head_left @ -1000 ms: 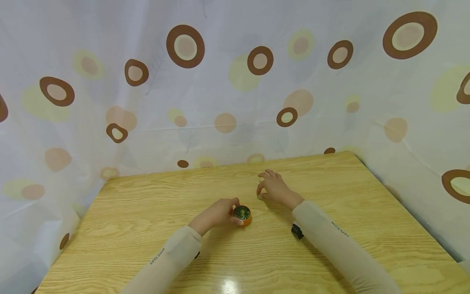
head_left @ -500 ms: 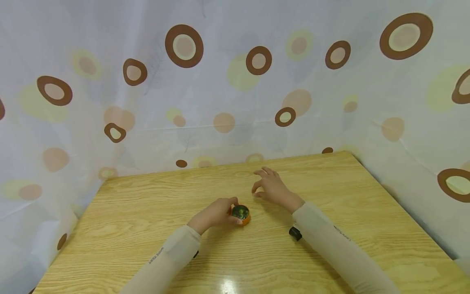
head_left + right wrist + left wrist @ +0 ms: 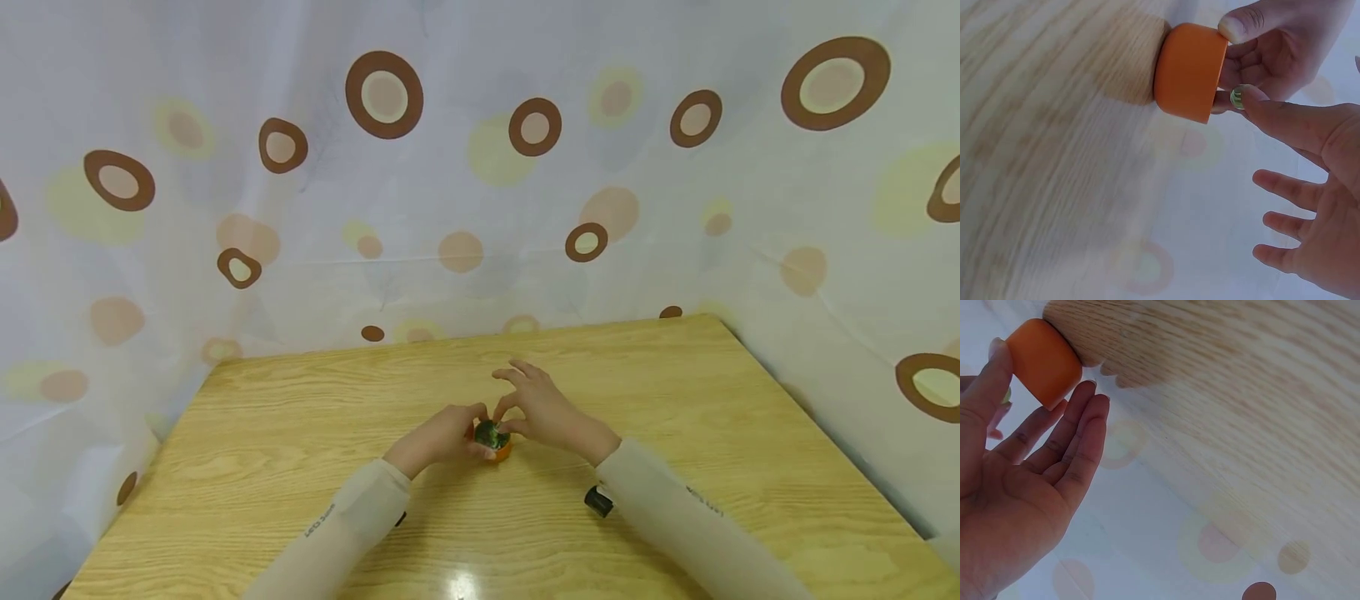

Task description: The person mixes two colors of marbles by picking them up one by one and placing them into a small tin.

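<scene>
A small round orange container stands on the wooden table, its top dark green and patterned in the head view. My left hand holds it by the side, thumb at the near side and fingers at the far side. Just above the container's top, my right hand pinches a small green piece with white marks, like a button-shaped candy, between thumb and index finger. The other right fingers are spread. From the right wrist view, the container's orange side is plain; its inside cannot be seen there.
The wooden table runs back to a white curtain with brown and yellow circles, which also hangs along the right side. A black wrist device shows below the right sleeve. Light glints at the table's near edge.
My right hand has moved left and toward me, from right of the orange container to its top. My left hand keeps its hold on the container in the same place.
</scene>
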`<state>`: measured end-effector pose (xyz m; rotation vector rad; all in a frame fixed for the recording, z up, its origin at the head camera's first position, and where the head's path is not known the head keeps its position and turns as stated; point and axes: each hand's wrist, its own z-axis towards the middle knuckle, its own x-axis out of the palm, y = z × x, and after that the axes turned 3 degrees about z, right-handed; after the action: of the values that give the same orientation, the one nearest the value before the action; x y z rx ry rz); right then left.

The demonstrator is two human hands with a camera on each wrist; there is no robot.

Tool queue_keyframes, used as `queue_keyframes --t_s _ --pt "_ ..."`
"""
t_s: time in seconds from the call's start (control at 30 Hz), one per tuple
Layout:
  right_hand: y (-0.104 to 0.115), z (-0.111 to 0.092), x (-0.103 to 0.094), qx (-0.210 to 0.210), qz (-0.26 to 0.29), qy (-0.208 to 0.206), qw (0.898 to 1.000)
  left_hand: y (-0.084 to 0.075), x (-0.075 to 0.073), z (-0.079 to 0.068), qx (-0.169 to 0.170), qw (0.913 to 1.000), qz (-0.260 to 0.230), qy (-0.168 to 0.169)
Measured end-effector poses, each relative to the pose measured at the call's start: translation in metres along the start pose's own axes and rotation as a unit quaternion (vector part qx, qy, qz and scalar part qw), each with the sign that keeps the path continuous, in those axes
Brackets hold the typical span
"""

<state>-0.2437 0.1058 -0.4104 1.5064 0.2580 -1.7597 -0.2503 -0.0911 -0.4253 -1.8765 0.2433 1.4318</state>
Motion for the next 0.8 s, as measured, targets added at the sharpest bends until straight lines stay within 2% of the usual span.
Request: queue_keyframes --t_s 0.47,0.8 --pt "0.0066 -0.0049 0.004 -0.007 0.006 0.027 1.0 -0.0032 0.0001 -0.0014 0.002 1.0 -0.008 0.005" --pt "0.0005 -0.0094 -0.0008 0.025 0.001 0.016 1.0 -0.0021 -0.001 0.0 -0.015 0.9997 0.014 0.01"
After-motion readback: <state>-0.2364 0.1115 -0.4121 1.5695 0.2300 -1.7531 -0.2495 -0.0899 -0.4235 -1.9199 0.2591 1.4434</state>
